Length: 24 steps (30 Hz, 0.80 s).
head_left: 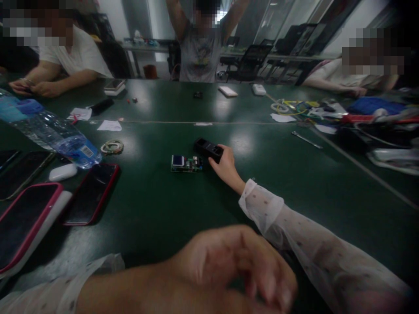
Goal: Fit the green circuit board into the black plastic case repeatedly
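My right hand [225, 163] grips the near end of a black oblong handheld device [206, 148] with a small dark window, at the middle of the table. Just left of it lies a small green circuit board [186, 163] with a little screen at its left end. Close to the camera, my left hand [235, 261] hovers low in the view, slightly blurred. Its fingers are loosely curled, with a gap to the thumb, and nothing shows in it. Both forearms wear sheer white dotted sleeves.
Left on the green table [147, 205] are a red-edged phone [91, 194], a pink-cased phone [29, 222], a white earbud case [63, 172], a tilted water bottle [65, 135] and a bracelet [112, 147]. A wrench [307, 139] and cables [294, 106] lie right. Several people sit around.
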Motion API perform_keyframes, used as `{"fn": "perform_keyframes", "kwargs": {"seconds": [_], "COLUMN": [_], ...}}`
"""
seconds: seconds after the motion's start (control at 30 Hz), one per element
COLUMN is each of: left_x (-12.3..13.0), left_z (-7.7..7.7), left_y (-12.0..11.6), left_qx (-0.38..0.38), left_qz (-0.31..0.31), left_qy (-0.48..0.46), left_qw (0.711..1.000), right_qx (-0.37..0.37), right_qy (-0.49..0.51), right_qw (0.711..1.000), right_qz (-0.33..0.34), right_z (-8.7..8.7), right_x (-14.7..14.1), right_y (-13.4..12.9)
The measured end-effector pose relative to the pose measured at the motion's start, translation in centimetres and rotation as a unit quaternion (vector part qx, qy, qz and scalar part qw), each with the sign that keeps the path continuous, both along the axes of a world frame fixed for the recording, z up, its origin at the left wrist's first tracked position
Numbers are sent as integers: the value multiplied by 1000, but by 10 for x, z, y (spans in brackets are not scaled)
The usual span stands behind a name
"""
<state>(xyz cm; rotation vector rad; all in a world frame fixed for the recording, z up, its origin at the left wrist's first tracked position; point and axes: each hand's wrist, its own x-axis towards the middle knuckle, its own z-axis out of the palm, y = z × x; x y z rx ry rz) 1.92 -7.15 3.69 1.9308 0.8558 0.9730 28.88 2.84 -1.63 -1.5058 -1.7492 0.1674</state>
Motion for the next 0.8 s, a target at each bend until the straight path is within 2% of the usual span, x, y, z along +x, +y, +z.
{"fn": "perform_keyframes", "kwargs": {"seconds": [0.07, 0.13, 0.23, 0.27, 0.33, 0.37, 0.4, 0.47, 0.57, 0.67, 0.8], "left_x": [34, 55, 53, 47, 29, 20, 11, -3, -14, -15, -13], "left_z": [16, 31, 42, 41, 30, 22, 13, -5, -23, -29, -29], "left_y": [-3, -1, 19, 28, 48, 57, 65, 77, 85, 87, 88], "left_qx": [20, 40, 59, 58, 71, 77, 82, 75, 17, 28, 37], "left_qz": [20, 43, 83, 105, 197, 225, 225, 174, 108, 78, 91], "left_qy": [6, 12, 23, 26, -20, -23, 2, 99, 174, 247, 269], "left_qw": [1000, 998, 995, 992, 978, 971, 971, 977, 979, 966, 958], "right_qx": [2, 2, -5, -8, -10, -10, -10, -11, -9, -5, -4], "right_qy": [0, 2, -2, -4, -6, -6, -7, -7, 0, 12, 23], "right_qw": [1000, 1000, 1000, 1000, 1000, 1000, 1000, 1000, 1000, 1000, 1000], "right_qz": [-6, -9, -8, -7, -2, 0, 3, 5, 7, 8, 15], "right_z": [-1, -2, -2, -2, -1, -1, -1, -1, -1, -1, -1], "right_x": [0, 0, 0, 1, 2, 2, 3, 3, 3, 2, 3], "right_y": [0, 1, 1, 1, 1, 1, 1, 1, 1, 1, 1]}}
